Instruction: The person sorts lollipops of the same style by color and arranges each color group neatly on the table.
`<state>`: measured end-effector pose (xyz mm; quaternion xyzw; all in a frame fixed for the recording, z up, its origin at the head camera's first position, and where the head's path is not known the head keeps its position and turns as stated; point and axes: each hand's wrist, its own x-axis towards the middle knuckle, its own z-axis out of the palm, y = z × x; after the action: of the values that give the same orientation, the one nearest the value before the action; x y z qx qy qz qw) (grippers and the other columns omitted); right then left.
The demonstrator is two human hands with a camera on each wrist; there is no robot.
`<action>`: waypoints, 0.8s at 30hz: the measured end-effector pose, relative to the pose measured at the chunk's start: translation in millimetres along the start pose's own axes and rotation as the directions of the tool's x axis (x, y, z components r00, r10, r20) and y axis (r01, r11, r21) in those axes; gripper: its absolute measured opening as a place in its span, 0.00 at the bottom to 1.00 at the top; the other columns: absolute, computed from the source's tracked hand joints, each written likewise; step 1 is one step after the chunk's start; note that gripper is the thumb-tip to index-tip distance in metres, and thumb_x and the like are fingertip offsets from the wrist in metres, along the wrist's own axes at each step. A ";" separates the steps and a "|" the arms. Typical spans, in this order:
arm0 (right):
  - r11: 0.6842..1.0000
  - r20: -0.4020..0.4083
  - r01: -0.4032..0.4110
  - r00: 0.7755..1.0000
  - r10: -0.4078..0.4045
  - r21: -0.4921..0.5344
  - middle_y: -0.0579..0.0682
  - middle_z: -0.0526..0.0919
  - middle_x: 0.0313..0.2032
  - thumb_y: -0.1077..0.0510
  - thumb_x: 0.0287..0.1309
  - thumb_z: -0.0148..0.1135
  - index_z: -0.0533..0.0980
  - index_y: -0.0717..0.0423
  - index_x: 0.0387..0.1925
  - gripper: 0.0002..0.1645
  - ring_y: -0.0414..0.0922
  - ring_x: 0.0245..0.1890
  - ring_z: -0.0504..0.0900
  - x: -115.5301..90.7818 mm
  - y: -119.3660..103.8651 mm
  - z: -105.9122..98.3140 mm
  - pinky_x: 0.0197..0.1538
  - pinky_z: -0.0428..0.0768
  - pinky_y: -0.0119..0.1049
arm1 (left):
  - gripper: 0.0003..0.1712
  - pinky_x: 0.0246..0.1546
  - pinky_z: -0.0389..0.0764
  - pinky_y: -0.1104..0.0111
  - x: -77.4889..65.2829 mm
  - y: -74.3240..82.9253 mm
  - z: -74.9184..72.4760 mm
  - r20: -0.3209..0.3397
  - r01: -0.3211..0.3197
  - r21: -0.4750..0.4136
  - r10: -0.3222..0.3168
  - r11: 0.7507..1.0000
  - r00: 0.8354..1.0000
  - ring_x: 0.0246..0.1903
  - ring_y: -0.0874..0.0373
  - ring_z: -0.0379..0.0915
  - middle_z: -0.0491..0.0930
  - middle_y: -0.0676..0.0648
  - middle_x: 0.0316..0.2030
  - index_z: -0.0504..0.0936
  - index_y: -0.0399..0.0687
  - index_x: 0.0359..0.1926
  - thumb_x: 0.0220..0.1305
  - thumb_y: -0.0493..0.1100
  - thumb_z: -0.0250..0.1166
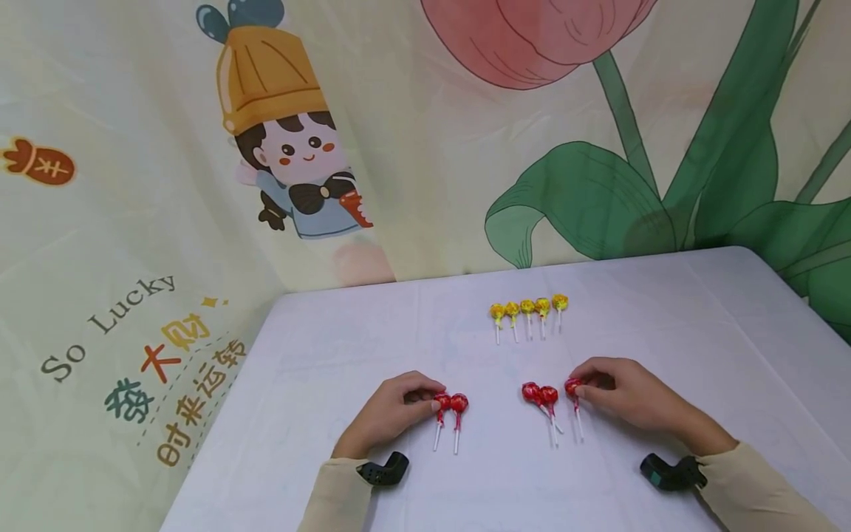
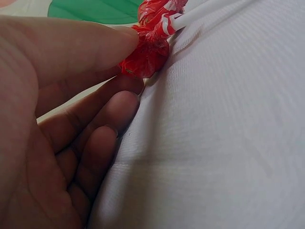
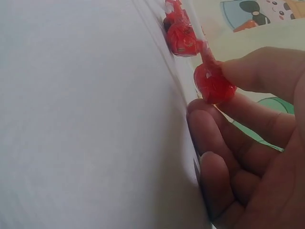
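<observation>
At the left, on the white cloth (image 1: 332,355), the left hand (image 1: 397,405) pinches the head of one red lollipop (image 1: 442,402) between thumb and forefinger; its other fingers lie loosely bent against the cloth, probably steadying the hand. The round head likely gives a surer hold than the thin stick, which points toward the near side. A second red lollipop (image 1: 459,403) lies just to the right, its stick almost parallel, as if the two were set side by side. Farther right and on the far side, a row of five yellow lollipops (image 1: 527,307) stands apart from both hands, heads far and sticks near, the even line suggesting deliberate setting out. Nearer, two more red lollipops (image 1: 548,397) lie with heads together and sticks seeming to cross, so they look less carefully laid. At the right, the right hand (image 1: 621,391) has its thumb and forefinger clamped on the head of another red lollipop (image 1: 573,387), stick toward the near side; whether that one touches the cloth I cannot tell.
</observation>
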<state>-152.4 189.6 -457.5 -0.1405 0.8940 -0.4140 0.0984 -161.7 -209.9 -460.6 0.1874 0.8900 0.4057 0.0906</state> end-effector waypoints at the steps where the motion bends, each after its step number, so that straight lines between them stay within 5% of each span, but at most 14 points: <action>1: 1.000 -0.003 -0.005 1.000 0.005 0.001 0.42 0.81 0.40 0.49 0.62 0.69 0.83 0.47 0.48 0.14 0.44 0.40 0.76 0.4 0.0 0.0 0.44 0.79 0.34 | 0.12 0.45 0.78 0.67 -0.1 0.0 -0.2 -0.001 0.000 0.000 0.000 1.000 1.000 0.41 0.61 0.76 0.81 0.61 0.41 0.86 0.64 0.49 0.65 0.47 0.70; 15: 0.999 -0.046 0.016 0.999 -0.014 0.045 0.44 0.83 0.43 0.50 0.64 0.68 0.82 0.50 0.50 0.16 0.46 0.44 0.77 6.2 5.0 -8.5 0.45 0.80 0.34 | 0.20 0.51 0.76 0.65 0.3 -1.0 2.1 0.008 0.006 -0.013 -0.005 1.000 1.000 0.45 0.62 0.75 0.80 0.62 0.44 0.84 0.63 0.56 0.63 0.51 0.71; 24: 0.996 -0.063 0.003 0.998 0.003 0.087 0.48 0.82 0.46 0.48 0.63 0.68 0.82 0.52 0.51 0.19 0.49 0.44 0.75 14.1 6.5 -11.9 0.40 0.82 0.36 | 0.17 0.52 0.76 0.64 1.2 -2.2 2.4 0.012 -0.033 0.013 0.032 0.999 0.999 0.46 0.63 0.75 0.80 0.65 0.45 0.85 0.66 0.53 0.63 0.51 0.71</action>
<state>-170.2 197.4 -455.8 -0.1230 0.8777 -0.4569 0.0762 -162.6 -209.1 -463.9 0.2048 0.8889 0.4002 0.0880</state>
